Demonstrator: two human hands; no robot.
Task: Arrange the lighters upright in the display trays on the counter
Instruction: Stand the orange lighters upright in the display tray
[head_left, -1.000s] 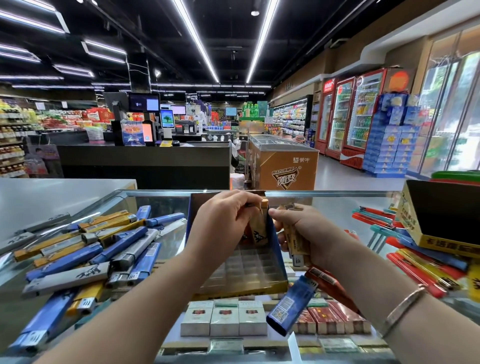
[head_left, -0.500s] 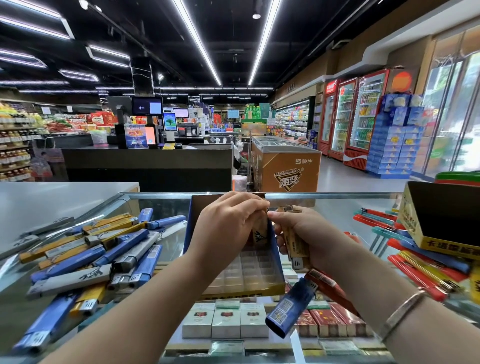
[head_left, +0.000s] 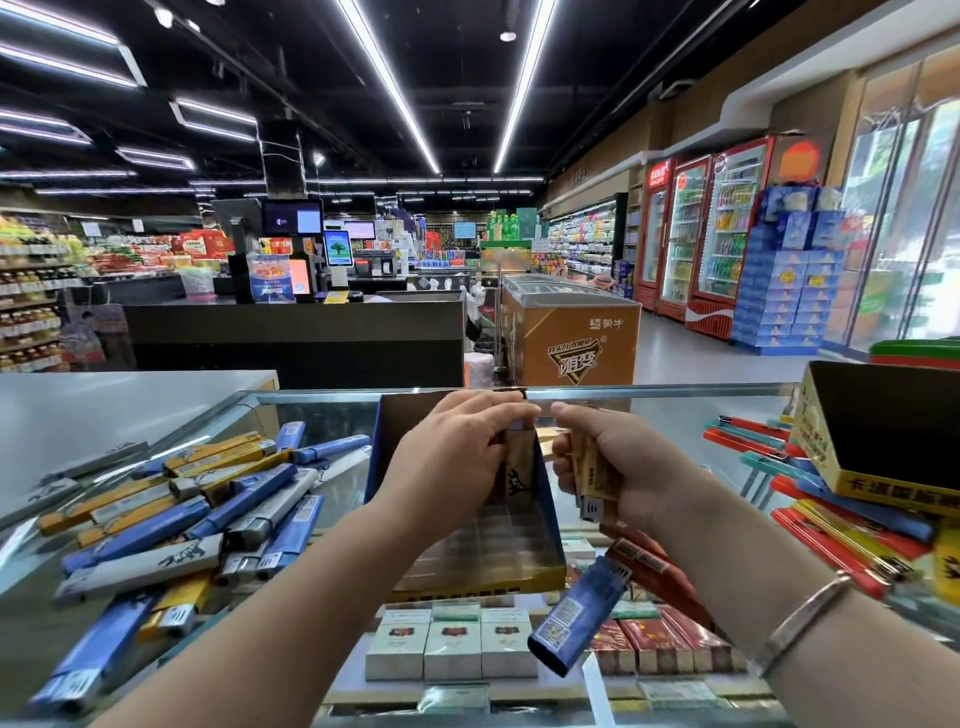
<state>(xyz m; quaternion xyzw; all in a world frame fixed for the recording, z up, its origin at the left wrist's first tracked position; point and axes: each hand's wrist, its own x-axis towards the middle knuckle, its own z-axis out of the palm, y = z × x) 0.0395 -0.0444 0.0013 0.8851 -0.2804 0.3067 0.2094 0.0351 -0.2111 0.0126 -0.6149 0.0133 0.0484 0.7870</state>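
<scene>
While pinched upright, lighter (head_left: 521, 462) under left fingers (head_left: 511, 415).

A glass counter (head_left: 670, 415) carries everything. On its left lies a loose heap of lighters (head_left: 176, 519), blue, yellow and grey; in the middle stands a blue tray (head_left: 545, 499) with a yellow front. At far right a yellow tray (head_left: 821, 441) rests over red, teal and yellow lighters (head_left: 831, 535) lying flat.
</scene>
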